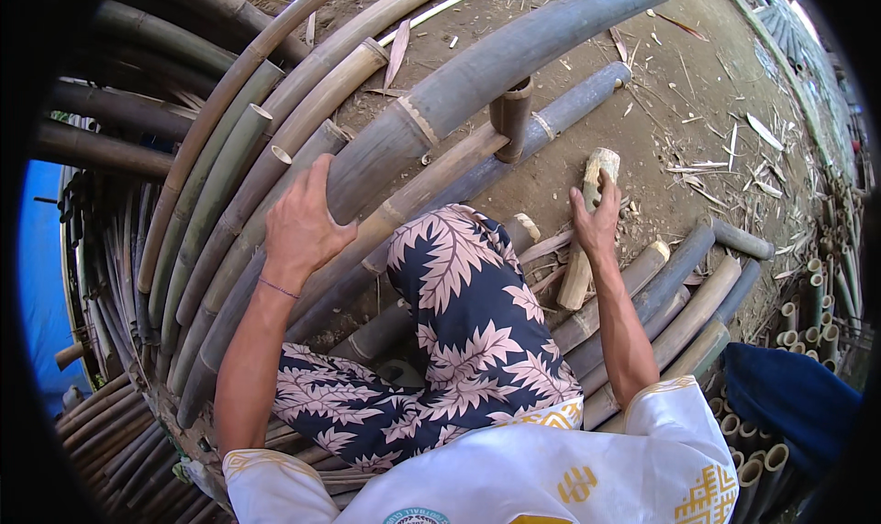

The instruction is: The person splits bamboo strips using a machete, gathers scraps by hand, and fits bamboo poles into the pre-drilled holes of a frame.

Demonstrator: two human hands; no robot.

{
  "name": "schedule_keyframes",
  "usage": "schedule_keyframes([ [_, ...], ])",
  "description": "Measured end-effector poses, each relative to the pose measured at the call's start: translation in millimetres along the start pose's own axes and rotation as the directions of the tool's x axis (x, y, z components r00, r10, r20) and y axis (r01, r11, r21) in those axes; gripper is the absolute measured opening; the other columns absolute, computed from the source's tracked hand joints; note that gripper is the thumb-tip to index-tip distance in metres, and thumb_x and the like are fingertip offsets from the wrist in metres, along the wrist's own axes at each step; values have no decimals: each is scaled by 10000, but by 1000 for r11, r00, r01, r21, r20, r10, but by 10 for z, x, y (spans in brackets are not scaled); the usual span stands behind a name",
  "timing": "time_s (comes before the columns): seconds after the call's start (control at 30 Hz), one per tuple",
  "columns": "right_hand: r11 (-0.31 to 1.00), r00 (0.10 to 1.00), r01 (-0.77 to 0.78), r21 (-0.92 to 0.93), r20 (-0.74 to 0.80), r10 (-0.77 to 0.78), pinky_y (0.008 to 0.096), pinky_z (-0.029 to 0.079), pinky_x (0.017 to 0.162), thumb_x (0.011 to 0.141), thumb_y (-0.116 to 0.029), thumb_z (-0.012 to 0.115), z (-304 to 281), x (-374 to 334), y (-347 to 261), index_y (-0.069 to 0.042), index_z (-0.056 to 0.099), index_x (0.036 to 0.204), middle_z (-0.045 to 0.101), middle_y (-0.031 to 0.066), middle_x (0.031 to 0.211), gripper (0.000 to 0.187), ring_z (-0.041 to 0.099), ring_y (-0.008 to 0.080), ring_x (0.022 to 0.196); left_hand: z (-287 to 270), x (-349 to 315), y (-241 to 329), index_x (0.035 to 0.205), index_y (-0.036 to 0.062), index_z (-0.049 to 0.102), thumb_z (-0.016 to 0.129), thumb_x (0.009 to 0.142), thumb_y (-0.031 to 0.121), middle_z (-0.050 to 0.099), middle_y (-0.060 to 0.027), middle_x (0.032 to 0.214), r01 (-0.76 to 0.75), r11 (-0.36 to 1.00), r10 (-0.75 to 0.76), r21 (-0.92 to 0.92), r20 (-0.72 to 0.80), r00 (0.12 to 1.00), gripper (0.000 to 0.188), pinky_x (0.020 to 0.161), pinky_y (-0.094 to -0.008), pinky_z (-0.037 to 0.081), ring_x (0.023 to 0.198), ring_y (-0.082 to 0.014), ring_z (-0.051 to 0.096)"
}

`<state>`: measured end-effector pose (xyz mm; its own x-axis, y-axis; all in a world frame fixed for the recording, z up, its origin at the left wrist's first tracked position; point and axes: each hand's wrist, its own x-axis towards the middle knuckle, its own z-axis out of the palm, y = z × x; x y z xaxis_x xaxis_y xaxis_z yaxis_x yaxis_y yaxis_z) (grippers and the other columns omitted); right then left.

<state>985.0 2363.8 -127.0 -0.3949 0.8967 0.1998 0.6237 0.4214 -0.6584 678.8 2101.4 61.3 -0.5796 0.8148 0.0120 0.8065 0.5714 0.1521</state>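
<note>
My left hand (307, 214) grips a thick grey-brown bamboo pole (496, 58), its fingers over the far side and its thumb apart on the near side. The pole runs from the lower left to the upper right. Beneath it, a short bamboo post (512, 120) stands upright beside a thinner tan bamboo pole (450, 161). To the right, my right hand (596, 214) is closed around a short wooden club (576, 276) with a pale, worn upper end. The club slants over the ground, and part of it is hidden behind my fingers.
Long bamboo poles (229, 171) are stacked at the left. More cut lengths (684, 267) lie beside my right forearm. Shavings (716, 171) litter the dirt floor. Several upright bamboo tubes (817, 317) and a dark blue cloth (789, 395) are at the right.
</note>
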Motion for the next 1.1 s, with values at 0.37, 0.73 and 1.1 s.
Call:
schedule_keyframes([
  [0.37, 888, 923, 37, 459, 324, -206, 400, 466, 989, 697, -419, 858, 775, 1210, -1099, 8, 438, 1338, 588, 214, 1264, 877, 575, 313, 1175, -175, 47, -81, 1347, 115, 475, 778, 597, 246, 632, -166, 1177, 72, 995, -71, -66, 20, 997, 819, 857, -459, 530, 1032, -363, 636],
  [0.73, 924, 953, 61, 376, 252, -166, 392, 529, 889, 706, -376, 855, 801, 1127, -1173, -22, 512, 1246, 660, 186, 1148, 731, 654, 292, 1042, -138, 85, -91, 1362, 126, 462, 770, 581, 274, 633, -155, 1170, 127, 992, -125, -11, 100, 987, 852, 891, -453, 526, 1058, -365, 627],
  [1.1, 918, 937, 115, 379, 265, -226, 376, 522, 876, 701, -337, 880, 854, 1236, -1133, 19, 558, 1200, 674, 164, 1115, 693, 659, 247, 987, -13, 9, -190, 1252, 127, 502, 799, 611, 293, 653, -154, 1069, 66, 996, -65, -55, 29, 997, 725, 821, -463, 559, 1010, -347, 660],
])
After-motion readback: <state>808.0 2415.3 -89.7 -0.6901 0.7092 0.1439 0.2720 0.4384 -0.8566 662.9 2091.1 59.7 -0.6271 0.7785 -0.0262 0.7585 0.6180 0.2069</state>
